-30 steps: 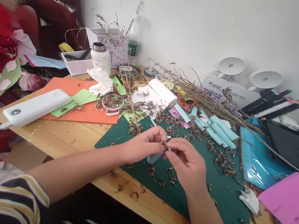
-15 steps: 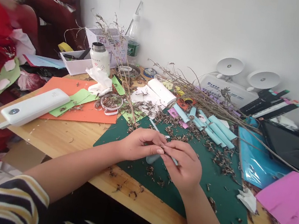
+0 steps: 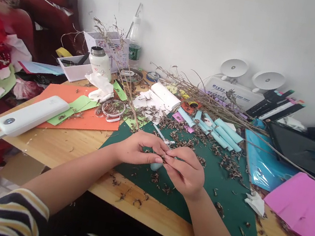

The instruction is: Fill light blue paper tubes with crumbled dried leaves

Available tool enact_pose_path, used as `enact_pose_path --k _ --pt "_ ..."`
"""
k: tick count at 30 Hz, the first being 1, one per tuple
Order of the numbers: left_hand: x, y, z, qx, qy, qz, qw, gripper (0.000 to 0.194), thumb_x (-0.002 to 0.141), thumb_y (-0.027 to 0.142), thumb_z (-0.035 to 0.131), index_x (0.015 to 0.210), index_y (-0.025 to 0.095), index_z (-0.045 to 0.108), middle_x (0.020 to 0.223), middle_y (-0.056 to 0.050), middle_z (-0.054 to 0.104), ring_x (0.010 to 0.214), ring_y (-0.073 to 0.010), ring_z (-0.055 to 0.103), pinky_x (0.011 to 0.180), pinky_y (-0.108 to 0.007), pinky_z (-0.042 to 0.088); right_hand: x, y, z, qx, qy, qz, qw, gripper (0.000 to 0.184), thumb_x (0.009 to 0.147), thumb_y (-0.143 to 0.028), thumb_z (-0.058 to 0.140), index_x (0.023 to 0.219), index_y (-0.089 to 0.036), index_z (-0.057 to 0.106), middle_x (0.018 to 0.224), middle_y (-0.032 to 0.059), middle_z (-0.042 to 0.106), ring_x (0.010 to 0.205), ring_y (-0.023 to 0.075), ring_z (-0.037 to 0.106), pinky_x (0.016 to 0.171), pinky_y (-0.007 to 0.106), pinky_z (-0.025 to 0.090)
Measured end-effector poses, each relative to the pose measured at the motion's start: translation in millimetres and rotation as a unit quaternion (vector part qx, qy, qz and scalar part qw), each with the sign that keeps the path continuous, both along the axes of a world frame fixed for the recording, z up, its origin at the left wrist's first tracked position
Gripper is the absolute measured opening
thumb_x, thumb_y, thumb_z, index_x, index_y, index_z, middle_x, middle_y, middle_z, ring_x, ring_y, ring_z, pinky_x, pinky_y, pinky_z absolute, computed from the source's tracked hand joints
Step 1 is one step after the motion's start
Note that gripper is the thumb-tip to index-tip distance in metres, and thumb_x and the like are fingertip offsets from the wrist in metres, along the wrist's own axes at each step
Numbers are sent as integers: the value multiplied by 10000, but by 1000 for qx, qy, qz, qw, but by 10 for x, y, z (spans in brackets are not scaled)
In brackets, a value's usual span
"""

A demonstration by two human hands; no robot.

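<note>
My left hand [image 3: 142, 147] and my right hand [image 3: 186, 171] meet above a dark green sheet [image 3: 133, 170], fingertips touching. Both are closed in a pinch around a small bit of dried leaf [image 3: 163, 159], mostly hidden by the fingers. Just beneath them shows the end of a pale blue paper roll [image 3: 155, 166]; the rest of it is covered. Brown dried leaf crumbs [image 3: 185, 143] are strewn over the sheet behind my hands. A narrow white strip [image 3: 159, 132] lies beyond the fingertips.
Several blue paper rolls [image 3: 228, 130] and long dry stalks [image 3: 207, 106] lie at the back right. Leftward are a small clear dish [image 3: 113, 108] of leaf bits, an open white bottle [image 3: 100, 62] and a white power bank [image 3: 32, 115]. Pink paper [image 3: 299, 206] lies right.
The view has shifted slightly, so most things sit a little further left. My hands stay together, with the fingers slightly rearranged around the dried leaf.
</note>
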State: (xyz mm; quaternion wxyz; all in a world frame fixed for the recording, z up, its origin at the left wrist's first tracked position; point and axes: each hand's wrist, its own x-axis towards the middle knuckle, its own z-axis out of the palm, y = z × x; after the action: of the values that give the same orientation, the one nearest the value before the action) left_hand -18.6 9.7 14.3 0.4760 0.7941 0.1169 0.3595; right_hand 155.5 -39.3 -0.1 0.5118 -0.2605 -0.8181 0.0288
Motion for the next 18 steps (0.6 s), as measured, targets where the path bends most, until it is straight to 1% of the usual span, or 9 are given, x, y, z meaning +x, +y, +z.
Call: enact_pose_path --k 2,3,5,8,10,12,13,15,18 --pt "9 -10 -2 -22 0 7 1000 84 706 224 582 656 157 568 829 -99 646 741 -152 602 671 -262 459 -9 -3 -2 -33 27 17 999 273 697 -58 529 898 -244 536 854 50 529 774 154 525 664 335 463" --pt "16 -19 -3 -38 1 13 999 112 704 241 587 634 158 560 797 -90 639 725 -149 594 662 -261 454 -20 -8 -4 -65 47 26 996 249 698 -58 526 860 -247 535 847 41 517 775 149 517 673 331 455" --pt "38 -41 -5 -82 -10 20 996 159 702 258 592 594 158 531 717 -61 604 684 -132 564 642 -251 437 -52 -19 -11 -154 93 51 982 186 705 -79 526 780 -249 522 827 21 482 781 139 499 695 322 441" --pt "86 -71 -23 -186 -55 -4 981 162 681 241 609 616 158 486 659 -7 510 644 -101 500 617 -229 404 -106 -25 -26 -291 168 86 938 112 705 -135 526 711 -236 478 831 9 420 807 136 466 719 312 424" --pt "123 -84 -39 -277 -66 -36 958 186 651 239 629 684 165 461 701 7 491 659 -97 479 608 -224 388 -133 -22 -36 -357 213 99 904 123 692 -145 512 734 -241 448 843 4 394 809 134 443 706 299 419" --pt "157 -98 -46 -348 -65 -58 933 221 632 233 627 734 172 440 759 4 492 703 -107 475 613 -226 381 -151 -20 -42 -413 250 114 868 173 679 -138 485 788 -257 422 849 -2 386 808 129 433 683 281 419" --pt "172 -107 -45 -369 -66 -61 925 217 627 224 616 741 172 438 787 1 488 722 -110 472 614 -225 378 -160 -20 -43 -437 264 123 851 202 672 -132 471 812 -265 411 867 -3 390 826 129 435 682 278 420" --pt "197 -130 -36 -387 -67 -51 918 165 621 188 582 722 163 454 821 -1 464 718 -100 457 599 -214 366 -179 -26 -36 -474 287 137 821 258 651 -117 448 846 -276 394 952 -2 405 920 137 436 714 287 424" --pt "223 -166 -19 -389 -71 -23 918 87 606 146 539 672 148 483 806 6 429 652 -74 430 546 -200 338 -211 -39 -12 -497 316 154 793 326 610 -93 424 869 -284 378 1079 -3 423 1105 158 379 811 332 408"
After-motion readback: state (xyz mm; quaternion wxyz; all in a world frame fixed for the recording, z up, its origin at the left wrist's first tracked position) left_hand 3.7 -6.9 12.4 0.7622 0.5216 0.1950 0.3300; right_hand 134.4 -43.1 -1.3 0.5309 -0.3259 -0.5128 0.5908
